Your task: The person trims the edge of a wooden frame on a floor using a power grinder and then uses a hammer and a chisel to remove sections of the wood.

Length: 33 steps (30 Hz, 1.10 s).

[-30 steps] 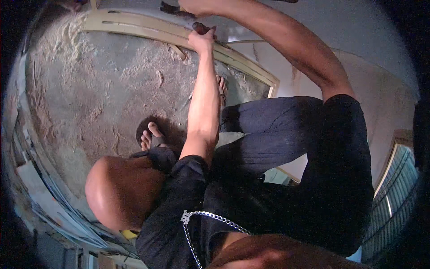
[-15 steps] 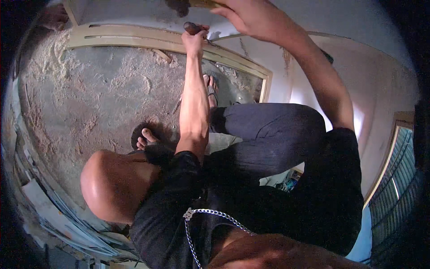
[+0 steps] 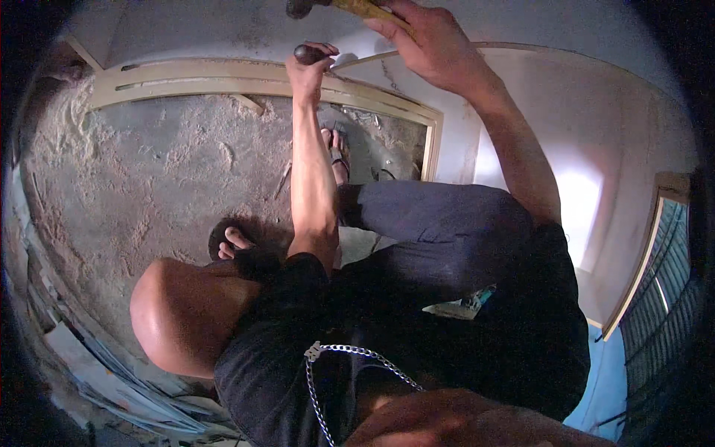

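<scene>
My left hand (image 3: pixel 305 78) is closed round a chisel (image 3: pixel 309 54) with a dark, rounded handle. It is held over a long pale wooden frame (image 3: pixel 201 78), and the chisel's blade is mostly hidden by my fingers. Further up and to the right, my right hand (image 3: pixel 436 45) grips a hammer (image 3: pixel 363 9) by its yellowish handle. The dark hammer head sits above the chisel's butt end, apart from it and partly cut off by the top edge. Narrow slots show at the left end of the frame.
Wood shavings (image 3: pixel 71 127) and dust cover the grey floor (image 3: pixel 253 160). A small wood strip (image 3: pixel 247 104) lies beside the frame. My sandalled feet (image 3: pixel 234 242) are near it. Long thin strips (image 3: pixel 119 380) are piled at lower left. A pale wall (image 3: pixel 514 97) rises at right.
The view has shifted slightly. My right hand has moved a little right relative to the frame, and more of the hammer handle shows. My left hand keeps its hold on the chisel.
</scene>
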Each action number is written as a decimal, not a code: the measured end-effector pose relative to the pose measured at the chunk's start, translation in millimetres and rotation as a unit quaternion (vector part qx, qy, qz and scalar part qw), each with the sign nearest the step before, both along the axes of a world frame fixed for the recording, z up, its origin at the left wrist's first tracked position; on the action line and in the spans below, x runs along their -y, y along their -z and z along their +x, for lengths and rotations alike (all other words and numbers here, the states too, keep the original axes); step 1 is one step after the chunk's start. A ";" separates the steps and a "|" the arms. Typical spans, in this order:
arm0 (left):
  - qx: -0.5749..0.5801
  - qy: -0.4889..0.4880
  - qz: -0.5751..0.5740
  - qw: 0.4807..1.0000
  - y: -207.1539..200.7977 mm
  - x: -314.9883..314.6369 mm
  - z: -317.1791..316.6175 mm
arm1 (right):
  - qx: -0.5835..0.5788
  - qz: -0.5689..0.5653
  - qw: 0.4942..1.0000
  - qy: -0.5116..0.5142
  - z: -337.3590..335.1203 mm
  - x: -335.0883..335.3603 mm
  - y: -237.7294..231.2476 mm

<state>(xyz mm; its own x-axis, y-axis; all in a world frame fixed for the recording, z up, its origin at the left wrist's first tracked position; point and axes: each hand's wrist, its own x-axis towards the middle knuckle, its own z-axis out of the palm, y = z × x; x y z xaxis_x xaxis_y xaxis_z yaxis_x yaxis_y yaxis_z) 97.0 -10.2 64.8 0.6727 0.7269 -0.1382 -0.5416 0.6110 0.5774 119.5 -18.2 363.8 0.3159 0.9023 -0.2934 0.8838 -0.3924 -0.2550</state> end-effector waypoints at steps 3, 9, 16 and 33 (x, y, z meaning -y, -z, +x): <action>0.038 -0.010 -0.036 0.999 11.4 -1.8 4.4 | 0.024 0.070 0.997 -0.011 5.2 21.5 16.5; -0.076 -0.201 -0.096 0.972 12.4 -2.7 37.6 | 0.043 0.042 0.998 0.028 8.1 36.9 18.6; -0.076 -0.175 -0.093 0.977 -6.6 39.6 26.7 | 0.055 0.031 0.998 0.030 17.4 50.5 23.4; 0.062 -0.274 -0.192 0.940 5.4 -23.2 -5.7 | 0.003 0.119 0.989 -0.087 12.8 0.3 36.8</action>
